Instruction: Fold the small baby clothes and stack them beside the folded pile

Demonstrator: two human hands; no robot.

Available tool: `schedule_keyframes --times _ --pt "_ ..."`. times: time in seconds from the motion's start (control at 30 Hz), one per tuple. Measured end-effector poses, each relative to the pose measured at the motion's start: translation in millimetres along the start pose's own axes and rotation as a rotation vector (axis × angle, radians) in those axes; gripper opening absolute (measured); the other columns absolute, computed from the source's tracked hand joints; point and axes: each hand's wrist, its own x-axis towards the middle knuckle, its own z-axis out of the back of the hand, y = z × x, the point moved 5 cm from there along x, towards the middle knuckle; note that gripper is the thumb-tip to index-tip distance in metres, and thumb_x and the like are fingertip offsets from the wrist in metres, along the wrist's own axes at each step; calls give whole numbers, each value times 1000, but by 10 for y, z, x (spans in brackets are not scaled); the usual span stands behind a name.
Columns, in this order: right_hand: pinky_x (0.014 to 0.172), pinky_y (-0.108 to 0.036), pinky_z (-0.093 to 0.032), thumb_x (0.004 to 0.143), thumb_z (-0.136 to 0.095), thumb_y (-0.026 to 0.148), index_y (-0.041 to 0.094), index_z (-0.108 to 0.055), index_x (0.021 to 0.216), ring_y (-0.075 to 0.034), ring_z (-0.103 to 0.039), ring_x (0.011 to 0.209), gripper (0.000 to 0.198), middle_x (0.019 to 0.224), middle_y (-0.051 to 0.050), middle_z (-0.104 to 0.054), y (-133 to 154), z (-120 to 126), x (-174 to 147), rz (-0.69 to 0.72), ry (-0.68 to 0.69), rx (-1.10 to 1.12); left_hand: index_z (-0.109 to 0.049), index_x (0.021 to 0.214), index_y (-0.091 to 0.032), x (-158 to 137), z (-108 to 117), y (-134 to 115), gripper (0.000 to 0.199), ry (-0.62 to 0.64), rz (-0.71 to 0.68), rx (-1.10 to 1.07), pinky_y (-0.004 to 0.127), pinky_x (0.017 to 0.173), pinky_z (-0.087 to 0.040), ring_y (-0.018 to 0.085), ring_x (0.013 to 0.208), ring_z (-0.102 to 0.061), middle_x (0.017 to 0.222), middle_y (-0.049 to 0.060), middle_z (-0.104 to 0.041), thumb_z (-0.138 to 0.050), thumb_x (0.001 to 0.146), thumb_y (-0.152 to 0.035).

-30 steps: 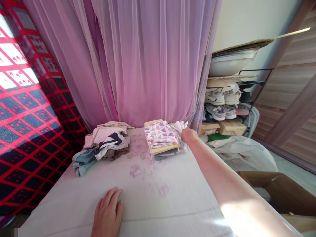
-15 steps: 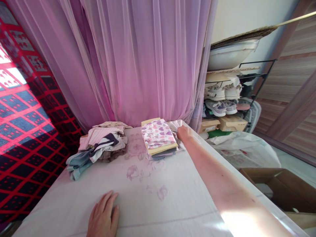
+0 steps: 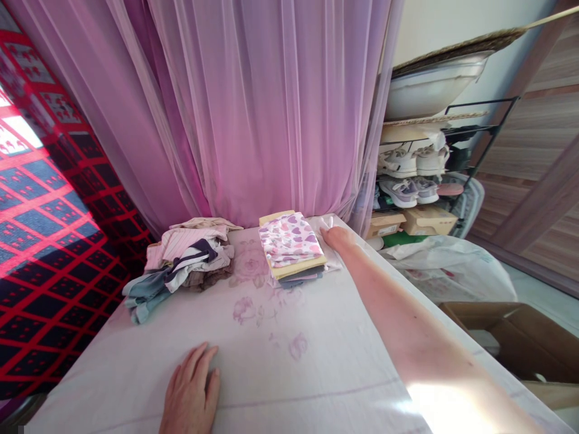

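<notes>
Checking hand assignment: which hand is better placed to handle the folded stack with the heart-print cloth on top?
Right, probably. The right hand already lies stretched out at the folded stack, touching the white cloth at its edge. The left hand rests flat on the bedsheet, near the front edge and well short of the stack.

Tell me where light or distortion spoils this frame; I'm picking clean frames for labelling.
Head view: sunlight blows out the right forearm near the bottom edge; the wide lens bends the shoe rack and curtain outward; the heart-print folded stack and both hands stay sharp, evenly lit.
</notes>
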Motion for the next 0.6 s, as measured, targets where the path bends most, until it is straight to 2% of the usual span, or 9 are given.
schedule_keyframes --times 0.1,0.17,0.3,0.37,0.43,0.53,0.6 --pt "90 -36 -46 95 -42 30 17 -67 123 -27 -61 114 39 124 -16 -65 -167 51 5 -39 18 -49 -68 119 -22 0 3 -1 46 13 21 -3 50 107 -42 27 123 -56 130 10 -64 -36 90 -37" --pt "91 -36 -45 90 -48 20 22 -68 122 -26 -60 114 38 127 -13 -63 -267 93 -22 -35 11 -83 -68 119 -22 -1 8 -8 46 15 27 -8 50 107 -42 27 122 -57 130 10 -64 -36 90 -37" --pt "100 -48 -38 88 -45 11 20 -67 123 -32 -49 126 42 136 -17 -53 -366 142 -131 -27 -70 -137 -68 119 -22 -1 11 -13 46 13 30 -11 49 107 -42 27 122 -56 131 10 -64 -36 90 -37" --pt "104 -51 -33 89 -41 9 19 -66 125 -33 -42 131 44 142 -17 -47 -333 101 -197 9 -106 -137 -68 119 -22 1 10 -5 46 12 30 -4 49 106 -43 27 122 -57 130 10 -64 -36 90 -37" --pt "107 -45 -32 90 -40 9 22 -64 127 -29 -40 134 46 148 -13 -44 -251 -4 -262 80 -106 -116 -68 118 -21 7 12 -3 46 6 15 1 49 105 -44 27 120 -58 129 10 -64 -35 90 -37" --pt "106 -35 -36 93 -40 18 29 -58 134 -22 -42 134 46 150 -5 -45 -126 -233 -358 191 -52 -71 -68 117 -20 18 21 -15 47 -9 -12 8 49 103 -45 27 119 -59 128 11 -65 -33 90 -38" --pt "107 -33 -36 96 -39 25 31 -48 143 -20 -41 136 48 153 -3 -42 -77 -379 -412 247 -16 -49 -68 116 -20 24 26 -23 48 -16 -17 18 49 103 -46 28 118 -59 127 11 -65 -32 91 -38"
